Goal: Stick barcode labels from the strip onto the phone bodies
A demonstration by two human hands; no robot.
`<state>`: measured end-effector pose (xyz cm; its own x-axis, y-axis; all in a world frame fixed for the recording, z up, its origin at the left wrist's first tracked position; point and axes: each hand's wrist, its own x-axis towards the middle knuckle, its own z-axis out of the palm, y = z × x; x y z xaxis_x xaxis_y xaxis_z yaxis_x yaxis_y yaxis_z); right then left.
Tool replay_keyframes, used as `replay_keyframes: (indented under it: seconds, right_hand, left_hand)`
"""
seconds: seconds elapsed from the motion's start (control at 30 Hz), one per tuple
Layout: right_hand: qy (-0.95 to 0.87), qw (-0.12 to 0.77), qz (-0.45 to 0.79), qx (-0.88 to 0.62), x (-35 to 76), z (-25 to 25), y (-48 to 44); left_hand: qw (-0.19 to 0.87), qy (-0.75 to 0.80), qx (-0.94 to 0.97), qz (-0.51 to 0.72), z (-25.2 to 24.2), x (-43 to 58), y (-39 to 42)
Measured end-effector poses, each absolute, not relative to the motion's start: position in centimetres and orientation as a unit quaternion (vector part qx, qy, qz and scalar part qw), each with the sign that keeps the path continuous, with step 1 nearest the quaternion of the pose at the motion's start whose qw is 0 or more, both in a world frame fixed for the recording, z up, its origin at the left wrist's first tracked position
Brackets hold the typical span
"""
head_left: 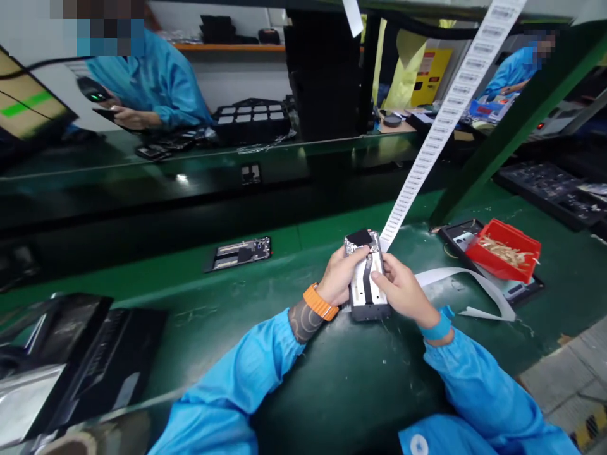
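Status: phone unit (pixel 365 287) in both hands, open back facing me, held just over the green bench (pixel 332 379), left of the red bin (pixel 503 256) and a bit nearer me than it.

Step, my read: labelling. The label strip (pixel 446 120) hangs from high above the bin, slanting down to its left. Its lower end meets the unit's top corner on the bin side.

Left hand (pixel 337 277): wrapped round the edge away from the bin, fingers curled behind, thumb (pixel 361 254) laid over the top end. Mostly closed, firm hold.

Right hand (pixel 403 292): on the bin-side edge, thumb (pixel 379 278) pressed on the face at mid-height, other fingers curled under. Can't tell if a label sits under that thumb, too small.

Pose: both forearms come in low from my side and converge on the unit, wrists roughly level. Orange band (pixel 320 302) on the left wrist, blue strap (pixel 439 327) on the right. Unit points lengthwise away from me.

Next move calls for, I'd say: left grip acting as a steady fixture, right thumb and forefinger free for a fine pinch at the strip end, and flat placement with no crease. Risk: strip tension tugging the corner.

White ribbon (pixel 474 278), probably backing, lies on the bench between unit and bin. A second unit (pixel 239 253) lies well off on the far side of mine from the bin.
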<state>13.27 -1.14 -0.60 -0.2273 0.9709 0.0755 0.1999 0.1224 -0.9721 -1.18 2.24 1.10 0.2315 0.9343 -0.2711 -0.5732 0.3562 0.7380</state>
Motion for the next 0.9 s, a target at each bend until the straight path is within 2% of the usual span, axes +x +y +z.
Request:
replay_keyframes:
  seconds: [0.1, 0.23, 0.37, 0.57, 0.8, 0.9]
  right_hand:
    - [-0.638, 0.413, 0.425, -0.492, 12.9, -0.4, -1.5]
    - [-0.668, 0.436, 0.249, -0.550, 12.8, -0.2, -1.8]
    - [-0.739, 0.417, 0.124, -0.514, 13.0, 0.1, -1.7]
    - [-0.762, 0.413, 0.118, -0.485, 13.4, 0.6, -1.6]
    - [-0.761, 0.378, 0.205, -0.486, 14.2, 1.6, -1.2]
    - [-0.776, 0.359, 0.182, -0.486, 14.3, 2.1, -1.4]
  left_hand:
    - [0.764, 0.347, 0.213, 0.501, 1.4, -1.5, 2.3]
    - [0.779, 0.341, 0.226, 0.476, 1.3, -1.6, 2.1]
    - [0.775, 0.343, 0.244, 0.472, 1.5, -1.7, 1.9]
    - [0.816, 0.312, 0.242, 0.421, 2.1, -2.3, 1.9]
    - [0.873, 0.252, 0.259, 0.326, 2.4, -2.1, 1.3]
    - [0.875, 0.245, 0.251, 0.334, 2.6, -2.0, 1.5]
